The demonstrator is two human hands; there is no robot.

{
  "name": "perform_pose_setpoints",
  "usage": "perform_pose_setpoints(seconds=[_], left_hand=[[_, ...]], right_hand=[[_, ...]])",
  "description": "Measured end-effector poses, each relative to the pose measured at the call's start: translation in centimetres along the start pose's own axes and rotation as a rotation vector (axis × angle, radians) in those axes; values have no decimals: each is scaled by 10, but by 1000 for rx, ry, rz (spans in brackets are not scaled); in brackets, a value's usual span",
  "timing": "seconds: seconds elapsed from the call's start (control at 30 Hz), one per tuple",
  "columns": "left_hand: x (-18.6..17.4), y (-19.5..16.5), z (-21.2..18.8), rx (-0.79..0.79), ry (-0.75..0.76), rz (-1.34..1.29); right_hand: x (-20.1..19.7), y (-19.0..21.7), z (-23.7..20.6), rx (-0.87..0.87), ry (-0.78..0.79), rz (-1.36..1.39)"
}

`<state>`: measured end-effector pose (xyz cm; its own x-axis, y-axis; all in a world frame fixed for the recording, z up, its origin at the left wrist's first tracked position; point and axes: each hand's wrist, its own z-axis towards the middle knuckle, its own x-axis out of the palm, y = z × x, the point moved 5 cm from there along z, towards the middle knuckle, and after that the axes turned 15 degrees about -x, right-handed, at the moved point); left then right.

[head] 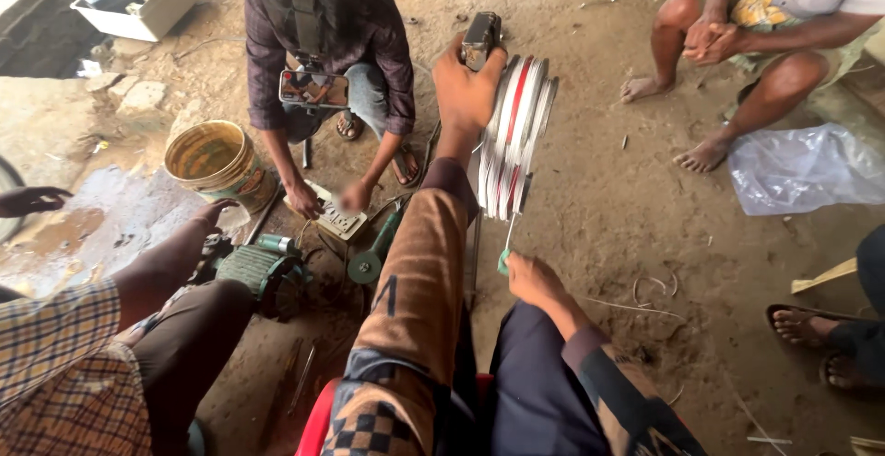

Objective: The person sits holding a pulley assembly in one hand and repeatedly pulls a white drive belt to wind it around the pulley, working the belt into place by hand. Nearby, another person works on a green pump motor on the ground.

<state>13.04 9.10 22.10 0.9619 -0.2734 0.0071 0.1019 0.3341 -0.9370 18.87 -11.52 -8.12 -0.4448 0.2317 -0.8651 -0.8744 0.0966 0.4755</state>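
- Nearest the camera, the person's own knees in dark trousers and two patterned brown sleeves filled the bottom of the view, over the edge of a red seat (318, 424).
- Held upright above the dirt floor (599, 225), between the two hands, stood a stack of flat coils (514, 133) wound with white and red strip.
- At the top of the stack the left hand (464, 87) was raised, its grip clamped on a small dark block-shaped tool (481, 39) pressed against the coils.
- Below the stack the right hand (527, 278) had its grip pinched together on a small green piece (503, 260) at the end of a thin white strand hanging from the coils.
- Just left of the stack, a green angle grinder (373, 253) and a green motor (263, 272) lay on the floor.
- Beyond them a crouching person in a checked shirt had both hands on a pale switch box (336, 221), with a phone (314, 90) strapped at the chest.
- A yellow bucket (214, 159) stood beside that person, and a co-worker's hand (210, 212) rested near it.
- At the upper right another person sat with clasped hands and bare feet, near a clear plastic sheet (802, 170).
- A sandalled foot (811, 325) showed at the right edge.
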Motion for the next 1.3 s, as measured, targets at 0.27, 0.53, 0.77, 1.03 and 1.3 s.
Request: perform_pose_setpoints(seconds=[0.27,0.53,0.77,1.03,1.3], left_hand=[[18,14,10,-22,-57,29],[13,3,7,-73,16,42],[-4,-9,-1,-111,93,-56],[-2,-8,-2,-137,58,-49],[-7,-13,-4,-97,49,-14]], right_hand=[[-122,113,-64,-458,-38,120],[-370,91,112,-599,-349,-534],[-133,-23,112,-465,-231,-666],[-18,41,-9,-283,176,-341],[-216,140,-33,-750,-87,-363]])
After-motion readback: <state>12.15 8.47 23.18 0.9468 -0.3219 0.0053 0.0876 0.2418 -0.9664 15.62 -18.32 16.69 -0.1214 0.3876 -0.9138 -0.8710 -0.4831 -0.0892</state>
